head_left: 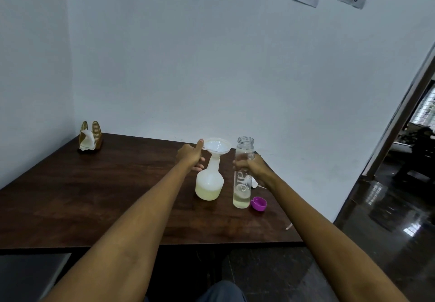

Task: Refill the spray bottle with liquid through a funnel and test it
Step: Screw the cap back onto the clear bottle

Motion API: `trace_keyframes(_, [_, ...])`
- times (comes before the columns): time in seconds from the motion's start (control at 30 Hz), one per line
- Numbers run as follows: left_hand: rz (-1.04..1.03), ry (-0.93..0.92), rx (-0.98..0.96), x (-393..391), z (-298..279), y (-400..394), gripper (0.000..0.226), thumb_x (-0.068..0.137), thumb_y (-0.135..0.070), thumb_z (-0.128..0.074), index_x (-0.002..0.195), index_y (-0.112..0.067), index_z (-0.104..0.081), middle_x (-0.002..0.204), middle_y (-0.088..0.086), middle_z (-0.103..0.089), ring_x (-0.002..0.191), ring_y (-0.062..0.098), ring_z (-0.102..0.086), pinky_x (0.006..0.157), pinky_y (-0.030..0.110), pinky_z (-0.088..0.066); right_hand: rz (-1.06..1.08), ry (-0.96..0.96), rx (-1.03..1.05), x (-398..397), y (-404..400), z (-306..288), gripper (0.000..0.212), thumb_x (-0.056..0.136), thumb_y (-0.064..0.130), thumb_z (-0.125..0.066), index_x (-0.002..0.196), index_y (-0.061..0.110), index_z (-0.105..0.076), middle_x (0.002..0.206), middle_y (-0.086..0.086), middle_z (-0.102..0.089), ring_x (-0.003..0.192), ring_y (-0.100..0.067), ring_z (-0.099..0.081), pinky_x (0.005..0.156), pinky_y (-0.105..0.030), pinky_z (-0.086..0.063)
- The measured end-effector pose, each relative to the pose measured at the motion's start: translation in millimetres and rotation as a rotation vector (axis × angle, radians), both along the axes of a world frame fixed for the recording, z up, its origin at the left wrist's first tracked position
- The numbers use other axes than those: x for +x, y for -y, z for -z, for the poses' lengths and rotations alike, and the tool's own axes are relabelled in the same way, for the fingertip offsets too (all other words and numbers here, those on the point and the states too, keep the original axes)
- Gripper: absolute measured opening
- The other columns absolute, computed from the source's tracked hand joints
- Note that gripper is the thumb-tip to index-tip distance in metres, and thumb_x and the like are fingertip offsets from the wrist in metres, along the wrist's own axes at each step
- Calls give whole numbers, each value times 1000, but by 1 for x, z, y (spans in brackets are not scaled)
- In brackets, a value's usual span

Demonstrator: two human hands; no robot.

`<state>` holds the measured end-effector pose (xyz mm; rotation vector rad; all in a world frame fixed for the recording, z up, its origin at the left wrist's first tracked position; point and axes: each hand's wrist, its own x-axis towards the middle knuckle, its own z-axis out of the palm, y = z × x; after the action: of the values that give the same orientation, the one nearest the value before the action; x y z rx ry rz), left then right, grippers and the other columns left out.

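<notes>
White plastic funnel seated in translucent spray bottle, steadied by my left grip; right grip clasps clear, uncapped water bottle upright on dark wooden worktop.

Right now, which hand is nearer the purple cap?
Right. The right hand grips the clear bottle standing just beside the purple cap. The left hand holds the funnel on the spray bottle, farther away.
</notes>
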<state>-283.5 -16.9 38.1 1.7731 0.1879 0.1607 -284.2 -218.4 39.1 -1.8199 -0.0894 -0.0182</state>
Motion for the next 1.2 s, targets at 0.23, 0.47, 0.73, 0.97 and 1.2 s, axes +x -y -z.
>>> trace_keyframes(0.23, [81, -58, 222, -34, 42, -43, 11, 84, -14, -70, 88, -7, -63, 83, 10, -67, 59, 14, -63, 53, 27, -57, -225, -43, 70, -29, -34, 19, 25, 55, -4, -63, 79, 3, -64, 75, -7, -68, 65, -17, -65, 65, -25, -57])
trace_keyframes(0.47, [487, -235, 167, -63, 60, -86, 57, 71, 13, -68, 118, -14, -50, 99, -2, -62, 94, 16, -59, 88, 35, -49, -370, 23, 26, -34, -123, 34, 24, 80, -9, -60, 102, -1, -63, 86, -6, -68, 74, -13, -67, 75, -23, -56])
trace_keyframes(0.73, [-94, 79, 263, -64, 64, -110, 37, 73, -13, -79, 106, -5, -65, 97, 7, -69, 91, 21, -66, 71, 24, -48, -271, 55, 36, -17, -211, 49, 60, 58, 33, -86, 109, 14, -61, 106, -9, -71, 97, -22, -69, 88, -39, -57])
trace_keyframes(0.97, [-189, 112, 282, -44, 76, -96, 40, 71, -17, -79, 107, -7, -67, 105, 15, -70, 100, 29, -65, 76, 29, -48, -297, 99, -4, 1, -200, 59, 70, 63, 29, -85, 122, 14, -50, 116, -5, -65, 105, -17, -64, 93, -33, -53])
trace_keyframes(1.2, [-115, 184, 316, -38, 76, -80, 37, 69, -10, -79, 103, -6, -66, 100, 13, -70, 94, 28, -65, 72, 27, -45, -277, 82, -52, 0, -167, 60, 88, 53, 48, -86, 125, 11, -51, 119, -6, -65, 108, -18, -64, 96, -34, -52])
